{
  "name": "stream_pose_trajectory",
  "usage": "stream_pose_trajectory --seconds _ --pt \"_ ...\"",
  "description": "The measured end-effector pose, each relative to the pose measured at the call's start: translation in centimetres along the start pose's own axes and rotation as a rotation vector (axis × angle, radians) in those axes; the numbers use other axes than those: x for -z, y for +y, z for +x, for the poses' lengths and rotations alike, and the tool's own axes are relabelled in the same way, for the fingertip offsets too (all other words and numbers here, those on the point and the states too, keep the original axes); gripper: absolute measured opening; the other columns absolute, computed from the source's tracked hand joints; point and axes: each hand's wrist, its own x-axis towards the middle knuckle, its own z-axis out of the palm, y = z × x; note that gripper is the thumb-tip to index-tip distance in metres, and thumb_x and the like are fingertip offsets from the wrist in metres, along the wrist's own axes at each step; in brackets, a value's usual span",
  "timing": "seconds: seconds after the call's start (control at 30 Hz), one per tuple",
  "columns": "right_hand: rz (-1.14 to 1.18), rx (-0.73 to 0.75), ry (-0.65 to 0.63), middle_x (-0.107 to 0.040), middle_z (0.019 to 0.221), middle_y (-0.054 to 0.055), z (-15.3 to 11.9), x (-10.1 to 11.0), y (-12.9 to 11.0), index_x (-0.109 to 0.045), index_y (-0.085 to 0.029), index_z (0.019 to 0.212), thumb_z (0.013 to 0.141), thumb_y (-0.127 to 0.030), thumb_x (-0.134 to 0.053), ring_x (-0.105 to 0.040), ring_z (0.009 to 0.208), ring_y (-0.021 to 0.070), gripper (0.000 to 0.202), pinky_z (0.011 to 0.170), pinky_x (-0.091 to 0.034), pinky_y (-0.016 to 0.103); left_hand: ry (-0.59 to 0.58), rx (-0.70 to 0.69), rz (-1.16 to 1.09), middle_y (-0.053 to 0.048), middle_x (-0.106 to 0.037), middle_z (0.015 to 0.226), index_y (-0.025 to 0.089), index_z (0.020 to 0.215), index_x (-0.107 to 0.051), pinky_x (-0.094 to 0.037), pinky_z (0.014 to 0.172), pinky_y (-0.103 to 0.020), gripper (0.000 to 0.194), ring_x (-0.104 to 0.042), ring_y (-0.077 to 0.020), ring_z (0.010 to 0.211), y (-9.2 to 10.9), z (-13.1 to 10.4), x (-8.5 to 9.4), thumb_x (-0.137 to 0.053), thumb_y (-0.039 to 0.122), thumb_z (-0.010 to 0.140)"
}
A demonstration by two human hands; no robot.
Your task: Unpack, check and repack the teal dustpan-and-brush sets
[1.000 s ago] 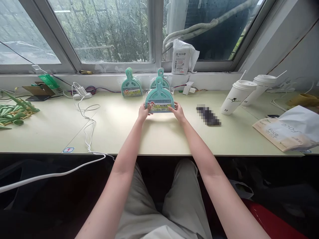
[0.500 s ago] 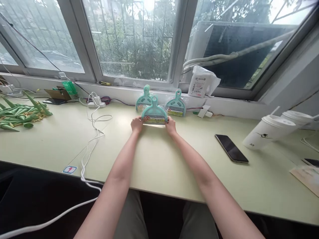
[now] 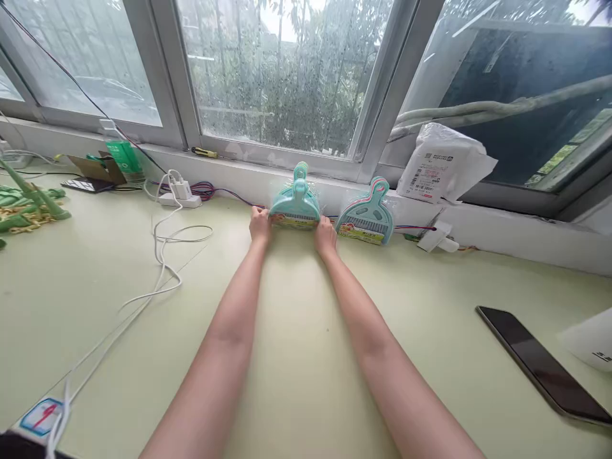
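A teal dustpan-and-brush set in clear wrap stands upright near the wall below the window. My left hand is closed on its left lower corner, and my right hand grips the right lower corner. Directly behind it another teal set shows mostly its handle. To the right of my right hand, a further wrapped teal set with a pinkish handle edge leans against the wall, tilted to the right.
White cables and a power strip lie left. A green-labelled bottle stands farther left. A white package rests on the sill. A phone and white cup are at the right.
The held set has moved back toward the wall, right in front of the set behind it, with both hands on it. The view has shifted closer, so the phone and cup appear farther right.
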Motion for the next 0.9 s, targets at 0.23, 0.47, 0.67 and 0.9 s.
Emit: stream_pose_trajectory --seconds 0.23,0.47,0.67,0.9 --pt "0.141 -0.089 0.067 -0.060 0.121 0.016 0.8 -0.3 0.1 -0.043 -0.021 0.122 0.098 -0.029 -0.042 -0.067 0.098 0.0307 0.026 0.084 -0.050 0.042 0.104 -0.014 -0.223 -0.017 -0.044 0.133 0.020 0.126 -0.045 -0.043 0.107 -0.042 0.041 -0.049 -0.0283 0.126 0.1 0.6 -1.0 -0.056 0.037 0.091" --pt "0.217 -0.114 0.111 -0.067 0.092 0.010 -0.5 1.4 -0.7 -0.047 -0.020 0.110 0.099 -0.037 -0.044 -0.067 0.086 0.0273 0.020 0.080 -0.049 0.037 0.117 -0.043 -0.118 -0.018 -0.040 0.135 0.022 0.121 -0.046 -0.038 0.112 -0.047 0.037 -0.039 -0.0325 0.135 0.9 -1.3 0.8 -0.052 0.042 0.092" --pt "0.184 -0.101 0.530 -0.059 0.122 0.017 -2.2 4.1 1.5 -0.050 -0.021 0.114 0.101 -0.035 -0.031 -0.056 0.120 0.0288 0.027 0.100 -0.043 0.045 0.295 -0.095 -0.074 -0.017 -0.043 0.129 0.020 0.114 -0.048 -0.033 0.115 -0.048 0.024 -0.040 -0.0302 0.133 1.5 -2.1 2.0 -0.041 0.033 0.095" --pt "0.184 -0.618 0.479 -0.054 0.131 0.024 -1.6 8.7 12.5 -0.046 -0.016 0.119 0.089 -0.033 -0.058 -0.052 0.124 0.0355 0.036 0.097 -0.045 0.049 0.368 -0.192 -0.099 -0.019 -0.043 0.124 0.017 0.111 -0.048 -0.033 0.112 -0.050 0.021 -0.042 -0.0309 0.128 1.4 -1.9 1.9 -0.038 0.026 0.095"
